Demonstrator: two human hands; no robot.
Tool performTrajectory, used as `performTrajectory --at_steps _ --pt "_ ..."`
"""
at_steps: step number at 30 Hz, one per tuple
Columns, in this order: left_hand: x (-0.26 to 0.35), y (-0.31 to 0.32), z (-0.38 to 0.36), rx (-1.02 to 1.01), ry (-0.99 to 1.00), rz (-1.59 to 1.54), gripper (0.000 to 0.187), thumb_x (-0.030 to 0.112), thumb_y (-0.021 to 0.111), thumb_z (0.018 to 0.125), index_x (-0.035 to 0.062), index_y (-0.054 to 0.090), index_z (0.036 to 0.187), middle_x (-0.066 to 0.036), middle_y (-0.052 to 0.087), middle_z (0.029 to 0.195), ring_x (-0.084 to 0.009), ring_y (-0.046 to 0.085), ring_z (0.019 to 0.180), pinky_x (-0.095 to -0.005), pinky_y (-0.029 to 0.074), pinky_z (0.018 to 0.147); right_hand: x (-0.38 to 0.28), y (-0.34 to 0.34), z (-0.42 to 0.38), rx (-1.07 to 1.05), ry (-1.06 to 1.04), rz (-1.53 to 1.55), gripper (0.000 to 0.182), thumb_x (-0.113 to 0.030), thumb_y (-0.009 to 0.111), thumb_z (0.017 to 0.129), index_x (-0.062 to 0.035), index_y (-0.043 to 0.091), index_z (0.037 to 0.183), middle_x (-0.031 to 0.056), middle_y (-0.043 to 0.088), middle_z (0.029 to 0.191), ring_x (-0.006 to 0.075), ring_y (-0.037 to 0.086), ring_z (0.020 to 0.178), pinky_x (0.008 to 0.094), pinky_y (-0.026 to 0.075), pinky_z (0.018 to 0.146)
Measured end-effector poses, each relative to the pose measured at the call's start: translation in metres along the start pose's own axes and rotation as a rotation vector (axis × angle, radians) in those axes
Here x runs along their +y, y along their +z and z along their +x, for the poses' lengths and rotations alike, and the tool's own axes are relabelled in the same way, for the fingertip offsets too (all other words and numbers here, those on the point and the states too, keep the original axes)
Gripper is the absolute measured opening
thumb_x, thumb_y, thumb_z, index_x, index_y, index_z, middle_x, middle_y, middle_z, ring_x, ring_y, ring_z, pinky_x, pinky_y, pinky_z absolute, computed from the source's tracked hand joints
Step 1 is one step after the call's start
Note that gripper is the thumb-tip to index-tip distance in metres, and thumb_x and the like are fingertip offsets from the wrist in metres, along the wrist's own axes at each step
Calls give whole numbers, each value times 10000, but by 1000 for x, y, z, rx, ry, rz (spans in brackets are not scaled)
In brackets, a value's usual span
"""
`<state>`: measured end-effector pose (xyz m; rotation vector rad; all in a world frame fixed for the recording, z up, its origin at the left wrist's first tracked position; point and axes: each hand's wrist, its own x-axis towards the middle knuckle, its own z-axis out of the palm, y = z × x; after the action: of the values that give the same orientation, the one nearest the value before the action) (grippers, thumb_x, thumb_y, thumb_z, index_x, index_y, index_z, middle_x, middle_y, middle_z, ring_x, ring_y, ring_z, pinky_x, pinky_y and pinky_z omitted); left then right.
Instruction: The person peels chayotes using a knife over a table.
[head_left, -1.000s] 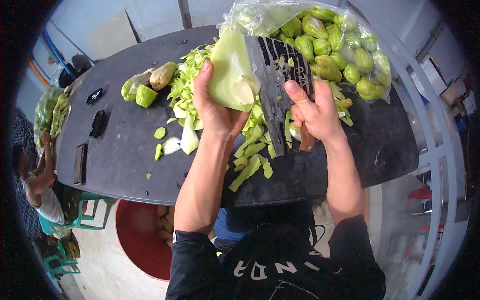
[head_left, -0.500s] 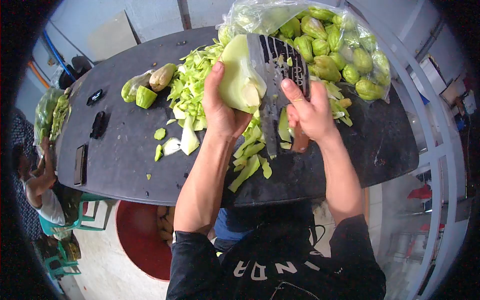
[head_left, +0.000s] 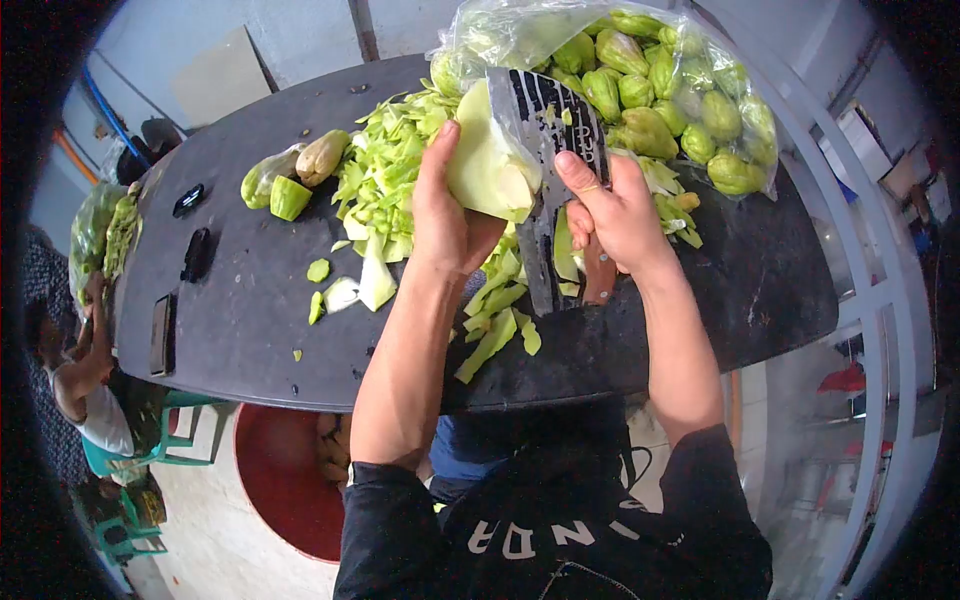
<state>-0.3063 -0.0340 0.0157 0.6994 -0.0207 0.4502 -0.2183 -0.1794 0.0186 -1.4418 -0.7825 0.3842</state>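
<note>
My left hand (head_left: pixel 445 215) is wrapped around a large pale-green peeled chayote (head_left: pixel 488 160), thumb up along its side. In my right hand (head_left: pixel 618 215) is a broad cleaver (head_left: pixel 540 180) with a wooden handle (head_left: pixel 598 272); the thumb lies along the wet, dark blade. The blade stands close against the chayote's right side, overlapping it in this view. Beneath and behind both hands, a heap of green chayote slices (head_left: pixel 385 165) is spread over the black table (head_left: pixel 270 300), with peel strips (head_left: pixel 490 345) near its front edge.
A clear plastic bag of whole chayotes (head_left: pixel 635 90) lies at the back right. Chayotes (head_left: pixel 322 158) and a cut piece (head_left: pixel 290 198) sit left of the heap. A phone-like object (head_left: pixel 162 332) lies at the left edge. Below stands a red tub (head_left: pixel 285 480); another person (head_left: pixel 85 375) sits far left.
My left hand has tilted the chayote and shifted it slightly right and down. The cleaver has turned a little, and more of its wooden handle shows.
</note>
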Motion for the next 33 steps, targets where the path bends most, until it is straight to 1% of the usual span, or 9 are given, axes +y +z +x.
performTrajectory --at_steps 6,12,16,20,22,25,28,30,33 --pt "-5 7 2 44 7 -60 504 537 521 914 121 579 1192 -66 660 1084 -238 643 964 -424 509 848 -13 -8 4 -120 89 73 290 -320 638 949 -83 503 851 -59 421 604 50 433 452 238 406 411" --pt "-1 5 2 32 -72 -139 494 526 488 945 106 570 1192 -75 662 1059 -225 640 948 -404 512 837 -29 -17 8 -200 124 -13 233 -236 614 964 -61 527 836 -37 458 549 71 462 447 257 415 429" --pt "7 2 4 58 -65 -195 491 509 460 955 97 563 1200 -88 652 1039 -223 631 958 -401 507 836 -30 -10 11 -155 77 -75 230 -235 617 960 -55 535 844 -21 475 546 95 475 443 272 434 433" --pt "22 -28 14 -13 48 -408 514 498 356 981 101 492 1278 -145 596 1015 -270 601 913 -484 501 798 -33 -19 21 79 -65 98 177 -199 573 974 -37 539 911 22 531 598 113 549 475 318 484 435" --pt "25 -31 15 6 178 -460 544 534 342 985 117 462 1314 -146 586 1019 -275 599 918 -480 514 781 -50 -6 10 141 -79 -294 164 -171 569 963 -16 538 921 83 579 613 203 610 507 351 497 460" --pt "24 -27 18 206 432 -217 561 566 400 964 126 466 1305 -146 587 1024 -300 610 884 -469 519 771 -48 41 -19 143 -602 -1006 104 -99 567 913 -12 512 896 217 603 695 400 616 605 423 509 509" --pt "20 -31 18 205 593 -134 567 581 378 971 146 431 1332 -139 592 1017 -297 617 883 -465 546 729 -21 72 -41 14 -828 -1148 111 -48 574 822 -79 474 859 97 546 698 273 628 576 377 519 475" --pt "17 -50 25 62 647 -227 602 630 415 944 180 420 1344 -145 608 1038 -312 626 881 -504 567 734 -18 85 -48 -2 -881 -1260 86 -94 556 838 -58 495 888 93 522 700 234 610 553 338 514 450" --pt "19 -56 26 -36 677 -301 607 571 479 953 148 388 1378 -139 589 1035 -297 622 889 -465 575 734 -14 91 -45 0 -791 -1193 199 -22 643 764 -59 469 852 102 473 690 278 579 580 382 498 486"
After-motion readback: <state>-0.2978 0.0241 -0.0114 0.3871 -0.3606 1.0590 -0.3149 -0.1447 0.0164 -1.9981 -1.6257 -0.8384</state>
